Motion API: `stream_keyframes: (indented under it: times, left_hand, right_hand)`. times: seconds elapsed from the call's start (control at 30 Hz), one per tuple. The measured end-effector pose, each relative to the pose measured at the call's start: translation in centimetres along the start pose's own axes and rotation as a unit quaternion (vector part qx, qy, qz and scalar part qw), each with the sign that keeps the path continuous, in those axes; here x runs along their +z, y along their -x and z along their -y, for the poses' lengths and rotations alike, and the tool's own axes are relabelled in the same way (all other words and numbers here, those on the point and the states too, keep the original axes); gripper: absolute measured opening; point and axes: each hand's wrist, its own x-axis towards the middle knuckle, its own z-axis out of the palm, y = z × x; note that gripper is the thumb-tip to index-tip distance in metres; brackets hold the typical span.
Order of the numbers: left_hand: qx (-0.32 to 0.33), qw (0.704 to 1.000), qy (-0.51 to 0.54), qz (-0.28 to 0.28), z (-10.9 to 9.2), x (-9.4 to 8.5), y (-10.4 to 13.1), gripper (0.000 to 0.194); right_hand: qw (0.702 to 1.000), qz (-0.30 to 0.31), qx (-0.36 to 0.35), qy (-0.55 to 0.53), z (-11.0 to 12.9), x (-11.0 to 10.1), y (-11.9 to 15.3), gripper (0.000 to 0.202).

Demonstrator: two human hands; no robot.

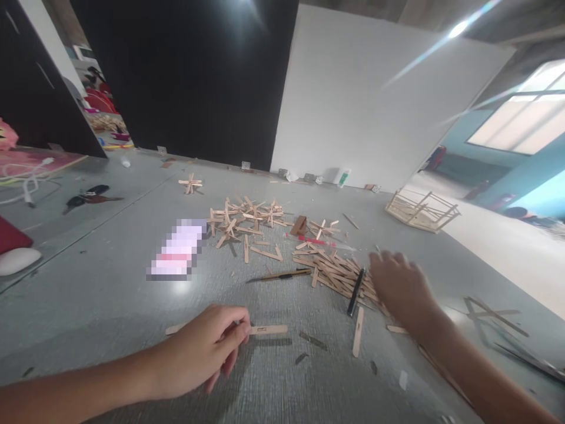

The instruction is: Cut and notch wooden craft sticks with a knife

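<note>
My left hand point(212, 347) pinches a wooden craft stick point(271, 330) between thumb and fingers, just above the grey surface. The stick carries a small dark mark near the fingers. Over the right end of a pile of craft sticks point(331, 268) is my right hand point(397, 282), blurred, its fingertips hidden behind the hand. A black pen point(356, 291) lies across the pile beside it. One loose craft stick point(358, 331) rests in front of the pile, between the two hands.
A craft knife point(282, 275) lies left of the pile. Behind are joined stick pieces point(247, 218), a red pen point(315, 240) and a glue bottle point(343, 178). A stick frame point(421, 211) stands at right. A pixelated phone-like shape point(179, 250) and keys point(92, 197) lie left.
</note>
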Motion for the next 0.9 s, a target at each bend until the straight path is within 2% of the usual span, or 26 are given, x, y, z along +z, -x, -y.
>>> stream_keyframes:
  times: [0.13, 0.2, 0.27, 0.4, 0.5, 0.6, 0.67, 0.7, 0.8, 0.9]
  left_hand:
    - [0.022, 1.000, -0.002, -0.003, -0.2, 0.1, 0.1, 0.039]
    - [0.039, 0.999, -0.009, -0.010, -0.3, 0.2, 0.2, 0.041]
    - [0.045, 0.999, -0.016, -0.017, -0.3, 0.4, 0.2, 0.042]
    - [0.038, 0.999, -0.016, -0.017, -0.4, 0.6, 0.3, 0.042]
    - [0.038, 0.999, -0.001, -0.022, -0.7, 0.5, 0.6, 0.041]
    - [0.048, 0.999, 0.000, -0.024, -1.2, 0.3, 1.1, 0.040]
    - [0.061, 0.995, -0.069, -0.034, -1.3, 0.1, 1.3, 0.038]
    - [0.066, 0.991, -0.113, -0.038, -1.3, 0.1, 1.3, 0.037]
    - [0.068, 0.979, -0.189, -0.027, -0.9, 0.0, 1.1, 0.036]
    - [0.057, 0.984, -0.165, 0.013, -1.0, -0.2, 0.7, 0.037]
  right_hand:
    - [0.980, -0.035, -0.181, -0.080, 5.6, -1.1, -0.3, 0.052]
    - [0.957, -0.049, -0.257, -0.122, 8.1, -1.2, -0.3, 0.053]
    - [0.941, -0.065, -0.295, -0.152, 9.9, -1.1, -0.1, 0.048]
    - [0.940, -0.093, -0.273, -0.183, 11.0, -1.2, 0.0, 0.015]
    - [0.943, -0.110, -0.239, -0.205, 10.1, -1.9, 0.6, 0.020]
    - [0.943, -0.109, -0.176, -0.260, 9.2, -2.7, 2.6, 0.018]
    - [0.935, -0.094, -0.111, -0.323, 8.9, -2.8, 4.8, 0.016]
    - [0.933, -0.084, -0.106, -0.334, 9.0, -2.6, 6.0, 0.016]
    - [0.921, -0.083, -0.182, -0.335, 9.5, -1.7, 9.3, 0.018]
    - [0.909, -0.108, -0.230, -0.330, 10.2, -0.7, 11.3, 0.025]
